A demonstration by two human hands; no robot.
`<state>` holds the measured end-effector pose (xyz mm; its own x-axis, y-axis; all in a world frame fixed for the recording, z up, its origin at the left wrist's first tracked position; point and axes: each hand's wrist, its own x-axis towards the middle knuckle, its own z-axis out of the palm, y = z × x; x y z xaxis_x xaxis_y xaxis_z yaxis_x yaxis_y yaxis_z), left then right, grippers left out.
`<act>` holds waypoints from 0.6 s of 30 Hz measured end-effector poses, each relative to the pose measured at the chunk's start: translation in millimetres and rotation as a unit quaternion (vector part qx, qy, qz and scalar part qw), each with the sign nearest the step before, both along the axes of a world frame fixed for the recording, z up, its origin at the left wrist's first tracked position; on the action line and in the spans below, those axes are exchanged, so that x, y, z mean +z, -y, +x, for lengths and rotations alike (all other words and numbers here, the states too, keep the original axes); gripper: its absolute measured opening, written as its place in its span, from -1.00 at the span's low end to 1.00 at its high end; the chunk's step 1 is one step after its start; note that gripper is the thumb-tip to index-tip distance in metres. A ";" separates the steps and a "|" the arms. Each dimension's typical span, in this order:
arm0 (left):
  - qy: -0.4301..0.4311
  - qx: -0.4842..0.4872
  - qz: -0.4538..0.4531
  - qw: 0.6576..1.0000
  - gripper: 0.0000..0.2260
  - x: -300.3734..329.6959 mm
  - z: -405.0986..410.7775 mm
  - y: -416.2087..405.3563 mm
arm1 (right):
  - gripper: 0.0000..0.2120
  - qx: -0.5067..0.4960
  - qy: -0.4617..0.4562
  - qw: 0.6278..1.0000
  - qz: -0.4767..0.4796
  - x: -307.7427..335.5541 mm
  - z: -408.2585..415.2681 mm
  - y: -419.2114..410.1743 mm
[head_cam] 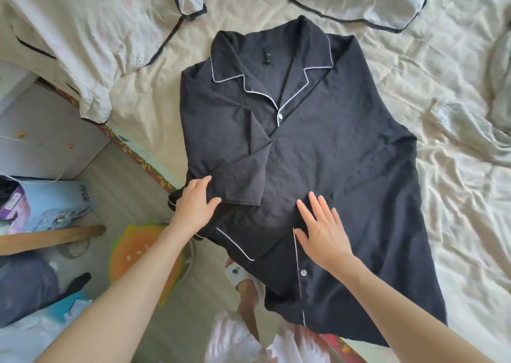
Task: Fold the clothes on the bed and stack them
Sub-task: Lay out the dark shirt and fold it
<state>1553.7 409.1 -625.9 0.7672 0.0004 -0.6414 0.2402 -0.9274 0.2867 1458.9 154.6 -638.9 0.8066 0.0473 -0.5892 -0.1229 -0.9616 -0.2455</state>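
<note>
My left hand [196, 206] lies flat, fingers straight, on the shirt's [318, 152] folded-in sleeve [235, 169], holding nothing. My right hand [322, 231] rests open, fingers spread, on the shirt front just beside it. The shirt lies face up on the bed [456, 114] beneath both hands, collar away from me.

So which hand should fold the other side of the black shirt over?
Probably the right hand: it lies flat on the black shirt, nearer the unfolded side. The left hand rests on the folded sleeve.
</note>
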 end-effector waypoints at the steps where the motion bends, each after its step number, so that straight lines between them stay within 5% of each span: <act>1: 0.004 -0.007 0.016 1.000 -0.49 -3.8 -3.0 -0.9 | -0.42 0.001 -0.003 1.000 0.006 -1.3 0.6 1.1; 6: 0.114 -0.036 0.077 0.990 -0.44 -9.7 2.4 5.1 | -0.42 0.014 -0.012 0.999 0.036 -2.6 2.6 10.7; 12: 0.141 -0.127 0.140 0.972 -0.74 15.0 17.6 16.1 | -0.47 -0.037 -0.009 0.995 0.092 7.5 4.5 18.3; 18: 0.369 -0.245 0.020 0.896 -0.92 58.7 1.4 86.6 | -0.56 -0.219 0.028 0.960 0.172 26.0 -10.1 42.7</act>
